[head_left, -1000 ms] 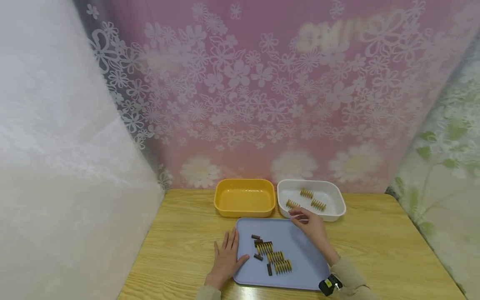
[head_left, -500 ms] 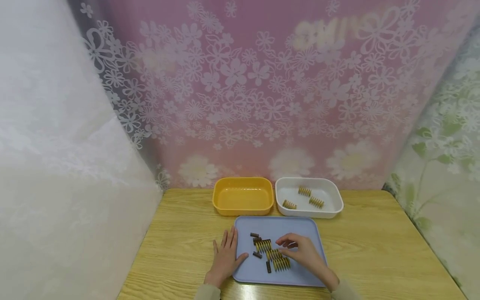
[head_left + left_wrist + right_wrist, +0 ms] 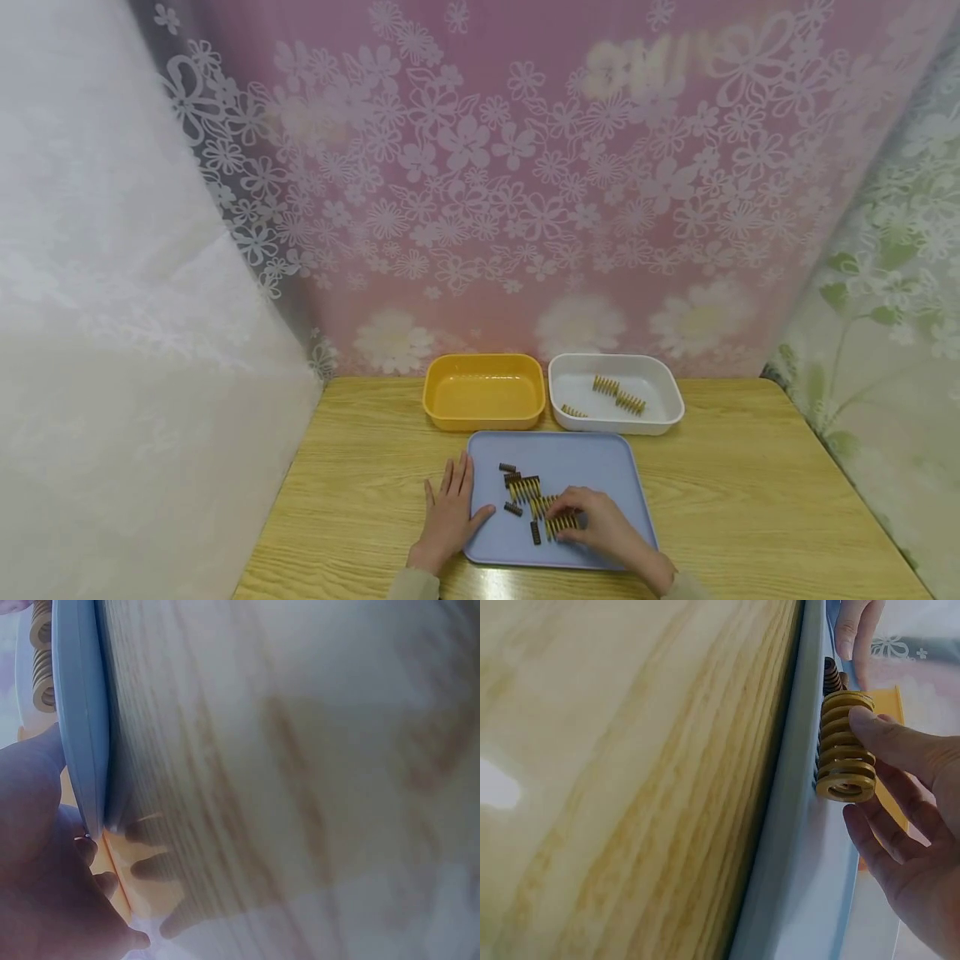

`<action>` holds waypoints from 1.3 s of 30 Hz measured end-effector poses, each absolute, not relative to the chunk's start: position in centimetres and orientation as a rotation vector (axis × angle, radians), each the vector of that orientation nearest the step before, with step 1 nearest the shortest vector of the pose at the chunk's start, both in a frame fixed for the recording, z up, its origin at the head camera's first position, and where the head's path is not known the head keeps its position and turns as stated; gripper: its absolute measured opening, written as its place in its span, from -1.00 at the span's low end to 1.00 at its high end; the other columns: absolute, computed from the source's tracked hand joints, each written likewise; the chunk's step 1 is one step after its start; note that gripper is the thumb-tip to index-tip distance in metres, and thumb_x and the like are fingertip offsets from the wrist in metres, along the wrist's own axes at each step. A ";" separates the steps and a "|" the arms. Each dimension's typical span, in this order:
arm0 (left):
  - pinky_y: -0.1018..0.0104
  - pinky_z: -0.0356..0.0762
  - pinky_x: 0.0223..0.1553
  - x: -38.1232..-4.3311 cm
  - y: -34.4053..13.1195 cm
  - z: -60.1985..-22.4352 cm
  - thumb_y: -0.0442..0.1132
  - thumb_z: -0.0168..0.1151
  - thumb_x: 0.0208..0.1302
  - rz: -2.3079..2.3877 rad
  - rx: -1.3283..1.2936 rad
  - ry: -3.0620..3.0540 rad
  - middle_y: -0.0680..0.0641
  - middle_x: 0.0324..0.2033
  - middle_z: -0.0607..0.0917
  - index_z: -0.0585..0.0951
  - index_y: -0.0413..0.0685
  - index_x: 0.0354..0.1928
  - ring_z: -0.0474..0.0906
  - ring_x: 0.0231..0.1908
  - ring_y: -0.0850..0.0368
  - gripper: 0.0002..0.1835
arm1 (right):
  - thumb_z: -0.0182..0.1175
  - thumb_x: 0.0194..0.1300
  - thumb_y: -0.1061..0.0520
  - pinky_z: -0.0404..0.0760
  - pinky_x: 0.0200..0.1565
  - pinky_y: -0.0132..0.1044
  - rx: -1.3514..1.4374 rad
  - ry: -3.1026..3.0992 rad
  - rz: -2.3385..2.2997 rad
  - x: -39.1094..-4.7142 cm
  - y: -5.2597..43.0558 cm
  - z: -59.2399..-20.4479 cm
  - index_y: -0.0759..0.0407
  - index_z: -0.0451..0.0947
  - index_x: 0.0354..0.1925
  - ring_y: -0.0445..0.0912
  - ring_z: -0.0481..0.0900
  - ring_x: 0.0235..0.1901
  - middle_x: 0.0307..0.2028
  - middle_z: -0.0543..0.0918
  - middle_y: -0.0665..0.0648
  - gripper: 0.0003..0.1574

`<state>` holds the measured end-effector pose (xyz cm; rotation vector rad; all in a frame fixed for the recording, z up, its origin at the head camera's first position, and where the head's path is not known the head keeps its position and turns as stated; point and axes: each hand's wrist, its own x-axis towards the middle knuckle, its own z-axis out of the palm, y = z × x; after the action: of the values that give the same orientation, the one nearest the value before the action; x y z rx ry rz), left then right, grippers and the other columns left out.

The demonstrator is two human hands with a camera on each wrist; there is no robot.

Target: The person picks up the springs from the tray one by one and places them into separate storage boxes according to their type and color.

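In the head view my right hand (image 3: 600, 525) reaches over the blue tray (image 3: 600, 467) to the nearest yellow coil spring (image 3: 561, 525). Thumb and fingers close round this spring (image 3: 846, 746) in the right wrist view, and it still lies on the tray. Two more yellow springs (image 3: 525, 490) lie just beyond it, partly overlapped by the fingers. Several small dark springs (image 3: 513, 508) are scattered to their left. With fingers spread, my left hand (image 3: 450, 517) rests at the tray's left edge, its thumb over the rim; the left wrist view shows this hand (image 3: 45, 847) beside the rim.
Behind the tray, a yellow bin (image 3: 483, 423) stands on the left of a white bin (image 3: 667, 421). Three yellow springs (image 3: 630, 403) lie inside the white one, one partly hidden by its front wall. The wooden table (image 3: 750, 483) meets a flowered curtain (image 3: 480, 208) at the back.
My right hand has come back from the white bin, down and left over the tray, to the nearest yellow spring. My left hand has stayed at the tray edge.
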<state>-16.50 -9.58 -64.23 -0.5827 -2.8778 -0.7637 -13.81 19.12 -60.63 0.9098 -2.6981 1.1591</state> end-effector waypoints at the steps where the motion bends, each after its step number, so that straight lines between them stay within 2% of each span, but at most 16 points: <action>1: -0.66 -0.08 0.24 -16.5 -9.6 -64.2 0.16 0.24 0.36 -0.750 -0.576 -2.889 -0.28 0.53 0.17 0.14 -0.30 0.55 0.08 0.48 -0.39 -0.05 | 0.58 -0.02 0.19 0.65 -0.23 -0.29 0.895 -2.689 1.151 -13.9 19.1 -60.7 0.00 0.72 -0.20 -0.24 0.65 -0.28 -0.26 0.73 -0.10 -0.63; 10: -0.63 -0.08 0.27 -16.5 -9.4 -62.9 0.12 0.31 0.33 -0.727 -0.540 -2.967 -0.29 0.53 0.19 0.18 -0.33 0.52 0.08 0.49 -0.38 -0.06 | 0.58 -0.02 0.18 0.67 -0.24 -0.31 0.676 -2.694 1.039 -14.8 18.8 -61.3 0.00 0.72 -0.23 -0.23 0.65 -0.30 -0.28 0.72 -0.10 -0.66; 19: -0.62 -0.09 0.28 -16.6 -9.5 -63.5 0.14 0.29 0.33 -0.711 -0.532 -2.976 -0.26 0.54 0.17 0.17 -0.30 0.54 0.06 0.50 -0.35 -0.05 | 0.62 -0.12 0.16 0.66 -0.09 -0.15 0.818 -2.745 0.971 -14.9 19.2 -61.3 0.05 0.72 -0.17 -0.12 0.69 -0.19 -0.22 0.76 -0.04 -0.54; 30: -0.63 -0.07 0.27 -16.8 -9.6 -64.8 0.19 0.25 0.34 -0.729 -0.542 -2.925 -0.23 0.55 0.16 0.15 -0.26 0.55 0.04 0.51 -0.32 -0.04 | 0.61 -0.11 0.25 0.64 -0.23 -0.30 0.458 -2.763 1.057 -15.8 19.6 -60.6 0.10 0.71 -0.16 -0.20 0.62 -0.30 -0.26 0.73 -0.03 -0.53; 39: -0.62 -0.06 0.27 -16.9 -9.6 -65.0 0.20 0.28 0.31 -0.692 -0.527 -2.934 -0.21 0.55 0.17 0.16 -0.23 0.56 0.06 0.51 -0.29 -0.02 | 0.62 -0.15 0.32 0.64 -0.27 -0.30 0.376 -2.685 1.104 -17.1 20.4 -59.8 0.11 0.72 -0.21 -0.19 0.61 -0.34 -0.31 0.72 -0.03 -0.54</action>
<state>-16.94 -9.58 -65.02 -0.5274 -2.9342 -0.6916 -17.07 20.40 -59.80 0.3762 -2.6852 1.1044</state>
